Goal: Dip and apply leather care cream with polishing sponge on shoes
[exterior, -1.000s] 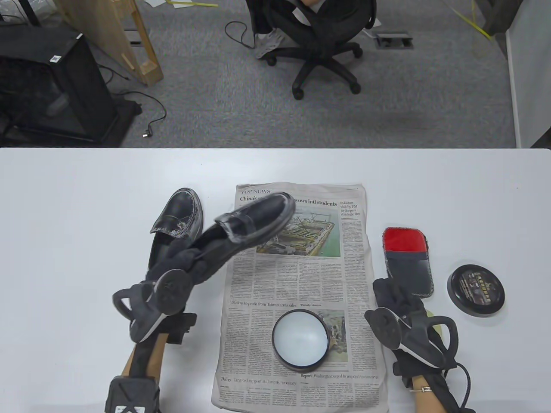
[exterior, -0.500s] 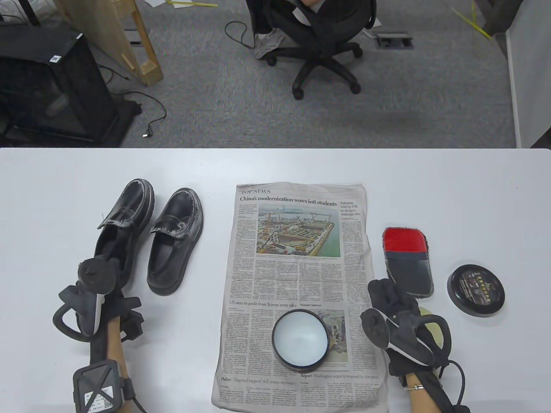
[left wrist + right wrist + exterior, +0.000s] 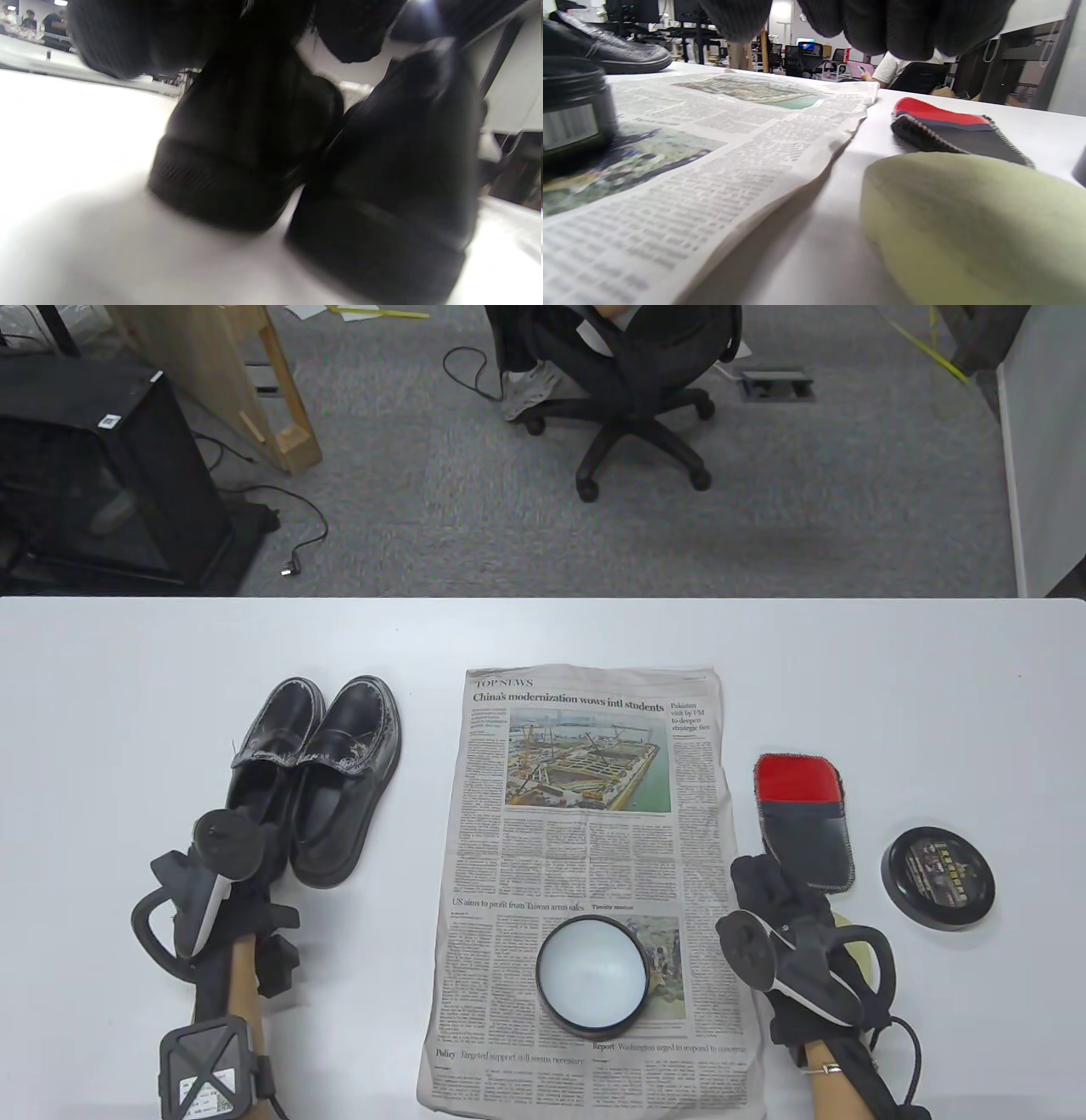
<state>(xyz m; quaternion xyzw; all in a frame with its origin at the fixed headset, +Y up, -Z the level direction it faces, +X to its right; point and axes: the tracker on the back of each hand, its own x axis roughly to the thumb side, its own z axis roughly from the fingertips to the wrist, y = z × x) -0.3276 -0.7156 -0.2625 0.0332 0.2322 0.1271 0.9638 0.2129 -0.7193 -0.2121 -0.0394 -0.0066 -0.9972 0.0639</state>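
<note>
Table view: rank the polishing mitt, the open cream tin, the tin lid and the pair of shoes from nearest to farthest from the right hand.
From the right hand:
1. Polishing mitt, red and dark, just beyond the fingers.
2. Tin lid, black, on the bare table to its right.
3. Open cream tin, on the newspaper to its left; close to the lid's distance, so this order is not firm.
4. Pair of shoes, far left.

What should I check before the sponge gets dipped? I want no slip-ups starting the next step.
1. Cream jar open, on the newspaper: ok.
2. Lid set aside on the table: ok.
3. Sponge lies on the table under the right hand; hand's grip on it: cannot tell.
4. Shoes side by side, left of the newspaper, not on it: not ok for creaming over paper.
5. Left hand at the left shoe's heel; hold: cannot tell.
6. Brush apart from the jar: ok.
</note>
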